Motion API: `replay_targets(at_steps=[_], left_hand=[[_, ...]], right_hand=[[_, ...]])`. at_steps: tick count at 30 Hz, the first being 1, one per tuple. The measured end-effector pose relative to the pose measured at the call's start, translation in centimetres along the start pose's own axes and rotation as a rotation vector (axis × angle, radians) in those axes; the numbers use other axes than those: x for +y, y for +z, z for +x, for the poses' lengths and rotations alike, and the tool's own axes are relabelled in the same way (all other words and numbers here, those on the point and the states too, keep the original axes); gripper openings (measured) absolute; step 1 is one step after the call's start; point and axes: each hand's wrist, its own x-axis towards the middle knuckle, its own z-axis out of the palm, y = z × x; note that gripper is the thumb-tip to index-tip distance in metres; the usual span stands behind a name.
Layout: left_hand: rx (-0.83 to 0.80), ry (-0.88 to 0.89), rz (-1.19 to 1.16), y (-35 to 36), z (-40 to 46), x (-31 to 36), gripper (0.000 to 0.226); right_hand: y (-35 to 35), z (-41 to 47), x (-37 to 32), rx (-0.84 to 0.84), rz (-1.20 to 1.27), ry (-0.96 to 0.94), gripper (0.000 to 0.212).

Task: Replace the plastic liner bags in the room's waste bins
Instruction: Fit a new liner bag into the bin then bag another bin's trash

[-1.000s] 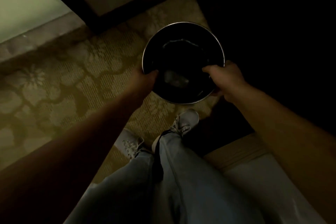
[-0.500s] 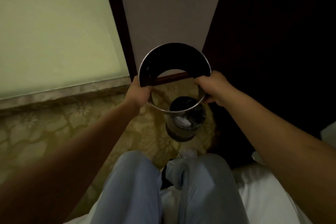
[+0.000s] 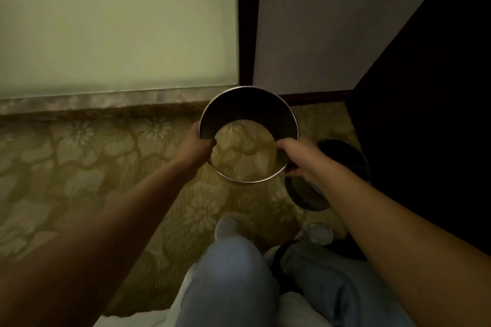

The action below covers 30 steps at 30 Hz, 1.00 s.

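I hold a round metal sleeve (image 3: pixel 248 111), the bin's bottomless outer shell, up in the air with the carpet showing through it. My left hand (image 3: pixel 198 147) grips its left rim and my right hand (image 3: pixel 297 158) grips its right rim. The dark inner bin (image 3: pixel 342 167) with its black liner stands on the carpet to the right, partly hidden behind my right forearm. What lies inside it cannot be made out.
Patterned carpet (image 3: pixel 93 167) covers the floor. A pale frosted panel (image 3: pixel 114 21) with a stone sill stands ahead on the left, a dark door frame (image 3: pixel 247 21) in the middle, dark furniture (image 3: pixel 425 114) at right. My knees and shoes are below.
I lifted the metal sleeve off the inner bin and carried it to the left. The inner bin now stands apart on the right instead of under the sleeve.
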Motion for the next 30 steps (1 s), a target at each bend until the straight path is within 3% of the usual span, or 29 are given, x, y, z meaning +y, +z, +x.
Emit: replay_targets(at_steps=[3, 6, 8, 16, 20, 22, 24, 30], left_hand=[[-0.023, -0.108, 0.001, 0.9, 3.1, -3.6, 0.042], [-0.066, -0.177, 0.014, 2.1, 5.7, -6.3, 0.042], [-0.099, -0.192, 0.023, 2.8, 7.4, -7.8, 0.038], [-0.168, -0.273, 0.021, 5.1, 10.5, -10.5, 0.026], [-0.099, -0.322, 0.071, 5.7, 9.9, -10.5, 0.043], [-0.035, -0.309, 0.158, 5.9, 11.2, -11.3, 0.075], [-0.037, -0.295, 0.203, 6.8, 11.3, -9.9, 0.088], [-0.177, -0.235, 0.165, 13.2, 4.7, 1.2, 0.06]], right_hand=[[2.0, 4.8, 2.3, -0.005, 0.006, 0.096, 0.02], [3.5, 9.4, 4.7, -0.045, 0.017, 0.181, 0.067], [4.2, 11.9, 6.1, -0.047, 0.018, 0.207, 0.077], [6.7, 16.6, 9.6, -0.063, 0.016, 0.233, 0.061], [6.0, 15.4, 9.2, -0.13, 0.027, 0.222, 0.05], [4.9, 14.2, 8.2, -0.114, 0.014, 0.193, 0.046], [3.0, 12.4, 7.3, -0.099, 0.01, 0.166, 0.046], [-4.4, 8.1, 7.1, -0.025, 0.047, 0.16, 0.041]])
